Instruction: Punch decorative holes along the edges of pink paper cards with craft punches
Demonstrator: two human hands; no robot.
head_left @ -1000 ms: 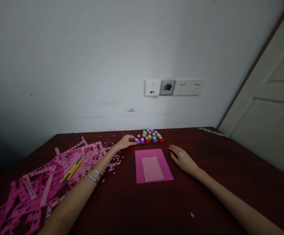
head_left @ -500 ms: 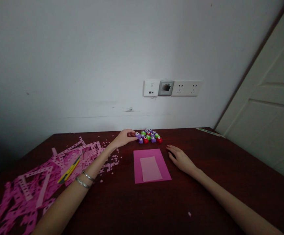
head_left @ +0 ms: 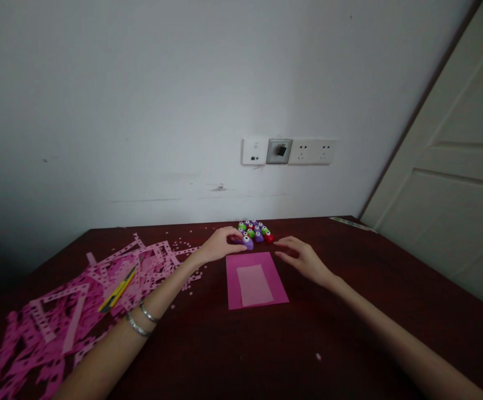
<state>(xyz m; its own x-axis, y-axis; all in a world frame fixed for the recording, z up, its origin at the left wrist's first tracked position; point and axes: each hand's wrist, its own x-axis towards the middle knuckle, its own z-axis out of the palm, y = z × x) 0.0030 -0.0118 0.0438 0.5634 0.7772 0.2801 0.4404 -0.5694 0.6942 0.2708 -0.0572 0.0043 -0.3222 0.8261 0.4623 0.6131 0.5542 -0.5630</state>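
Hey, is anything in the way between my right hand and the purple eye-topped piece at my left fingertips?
Nothing visible blocks the straight line from your right hand to the front purple piece. Just beside that line, toward the wall, sit a red piece and another purple piece.

Base sheet (head_left: 249,259) taken as reference, lying on the table (head_left: 208,350); top sheet (head_left: 255,285) rests on it, within its edges; toy cluster (head_left: 258,235) stands directly behind the base sheet, near toy (head_left: 248,243) just behind its back edge, within the left grip (head_left: 242,241); right grip (head_left: 275,248) beside its back right corner, apart from it; strip pile (head_left: 75,322) well to its left, cutter (head_left: 118,289) on top; loose scraps (head_left: 193,270) between strip pile and base sheet; lone scrap (head_left: 318,356) in front, to its right; flat strip (head_left: 353,224) far behind, to its right; wall (head_left: 174,111) and sockets (head_left: 310,151) behind; door (head_left: 453,166) far right.
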